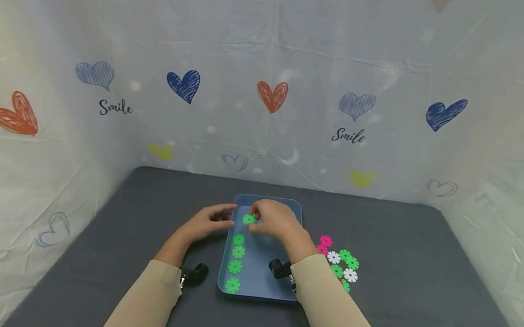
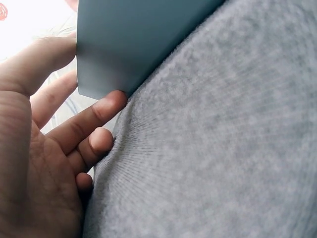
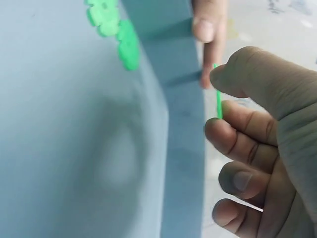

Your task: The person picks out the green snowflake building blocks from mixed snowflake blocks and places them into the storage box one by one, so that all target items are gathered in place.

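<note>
My right hand (image 1: 278, 223) is over the upper part of a blue tray (image 1: 259, 280). Between thumb and fingertips it pinches a green snowflake disc (image 1: 248, 219), seen edge-on as a thin green line in the right wrist view. Several more green snowflake discs (image 1: 235, 267) lie in a column along the tray's left side. At the tray's upper left edge is my left hand (image 1: 207, 224), its fingers loosely bent and thumb and fingertips against the outer wall. In the left wrist view that hand (image 2: 54, 148) holds nothing.
Right of the tray, a loose group of snowflake discs lies on the dark grey table (image 1: 401, 268): pink (image 1: 326, 240), white (image 1: 350, 275) and green (image 1: 352, 262). My right forearm partly covers this group. A curtain (image 1: 277, 40) printed with hearts surrounds the table.
</note>
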Available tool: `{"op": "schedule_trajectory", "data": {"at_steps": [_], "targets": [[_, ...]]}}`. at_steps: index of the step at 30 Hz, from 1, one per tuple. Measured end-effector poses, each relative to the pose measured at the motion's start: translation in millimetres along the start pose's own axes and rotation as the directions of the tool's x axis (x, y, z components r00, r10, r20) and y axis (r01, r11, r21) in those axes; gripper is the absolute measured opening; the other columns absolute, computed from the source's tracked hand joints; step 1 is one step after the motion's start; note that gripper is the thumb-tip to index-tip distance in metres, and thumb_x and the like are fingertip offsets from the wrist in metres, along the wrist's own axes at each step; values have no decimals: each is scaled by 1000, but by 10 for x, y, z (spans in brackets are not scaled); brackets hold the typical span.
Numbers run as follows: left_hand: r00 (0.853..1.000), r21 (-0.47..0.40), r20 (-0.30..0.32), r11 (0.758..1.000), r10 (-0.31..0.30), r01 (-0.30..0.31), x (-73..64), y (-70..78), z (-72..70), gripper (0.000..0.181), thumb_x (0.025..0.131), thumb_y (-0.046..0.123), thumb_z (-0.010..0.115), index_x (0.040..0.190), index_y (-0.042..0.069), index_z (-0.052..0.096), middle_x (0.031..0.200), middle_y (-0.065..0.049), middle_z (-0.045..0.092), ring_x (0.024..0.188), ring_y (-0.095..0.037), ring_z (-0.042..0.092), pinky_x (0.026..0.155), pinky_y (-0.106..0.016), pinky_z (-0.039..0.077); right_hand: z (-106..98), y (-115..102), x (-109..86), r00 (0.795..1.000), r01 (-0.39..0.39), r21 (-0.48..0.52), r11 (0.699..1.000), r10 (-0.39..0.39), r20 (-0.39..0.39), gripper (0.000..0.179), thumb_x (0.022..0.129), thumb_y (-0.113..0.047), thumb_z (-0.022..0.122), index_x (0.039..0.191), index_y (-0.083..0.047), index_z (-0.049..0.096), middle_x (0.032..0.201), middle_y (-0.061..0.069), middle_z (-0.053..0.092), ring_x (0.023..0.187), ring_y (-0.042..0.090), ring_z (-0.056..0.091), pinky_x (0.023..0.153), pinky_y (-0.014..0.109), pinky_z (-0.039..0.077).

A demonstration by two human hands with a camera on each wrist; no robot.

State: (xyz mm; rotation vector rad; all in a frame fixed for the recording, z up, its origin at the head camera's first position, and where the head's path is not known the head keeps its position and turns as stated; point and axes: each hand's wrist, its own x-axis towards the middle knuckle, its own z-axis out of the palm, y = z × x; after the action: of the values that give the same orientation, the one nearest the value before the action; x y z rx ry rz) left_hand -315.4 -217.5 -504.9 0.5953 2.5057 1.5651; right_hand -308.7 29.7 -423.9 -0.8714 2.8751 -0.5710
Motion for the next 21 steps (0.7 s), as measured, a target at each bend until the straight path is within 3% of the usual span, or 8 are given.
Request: {"op": "schedule_trajectory", "data": {"at_steps": [12,21], "targets": [[999,4,13,999,49,-49,-5,2,-1,53,99,19,70,148,4,54,111,-8,65,95,-20,59,80,-35,48,247,40,210,997,1,16,1000,-3,83,30,92,-26,76,117,-10,75,87,-4,62,77,13,55,73,34,47],[1000,-6,11,1000,24,-24,5,-1,-2,53,98,21,72,148,10,56,112,-7,65,98,-23,59,83,-38,48,360,75,256,997,3,21,1000,-4,81,27,95,-24,76,118,-11,75,105,2,71,92,16,63,87,39,52]]}}
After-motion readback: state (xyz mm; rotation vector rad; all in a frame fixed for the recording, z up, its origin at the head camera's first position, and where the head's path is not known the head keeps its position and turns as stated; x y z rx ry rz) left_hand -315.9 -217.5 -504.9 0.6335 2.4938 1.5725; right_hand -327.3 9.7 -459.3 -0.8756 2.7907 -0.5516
